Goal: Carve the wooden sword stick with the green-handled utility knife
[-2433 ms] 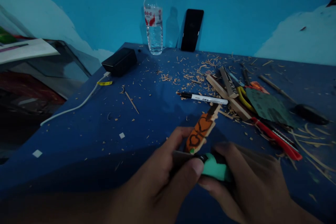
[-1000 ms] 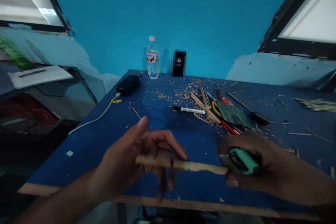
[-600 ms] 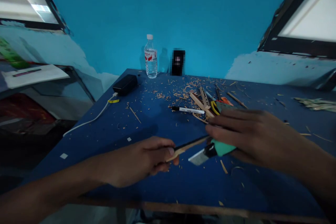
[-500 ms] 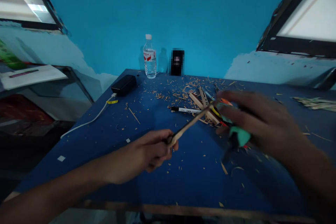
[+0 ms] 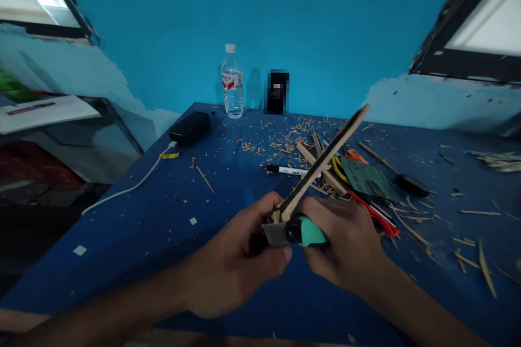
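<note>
My left hand is closed around the near end of a wooden strip, dark on one face and pale along its edge, which slants up and away to the right. In my right hand is a utility knife with a green and black handle. Its broad blade lies across the strip's near end, close to my left thumb. Just beyond my right hand, a red box cutter and a green sheet, perhaps sandpaper, rest on the blue table.
Wood shavings litter the blue table. Beyond the hands lie a marker, wood strips and a black-handled tool. A water bottle and a black box with a white cable stand farther back.
My right hand has come left and nearer, bringing the knife blade to the strip's near end. The strip now points more steeply upward, and the pile behind my right hand is uncovered.
</note>
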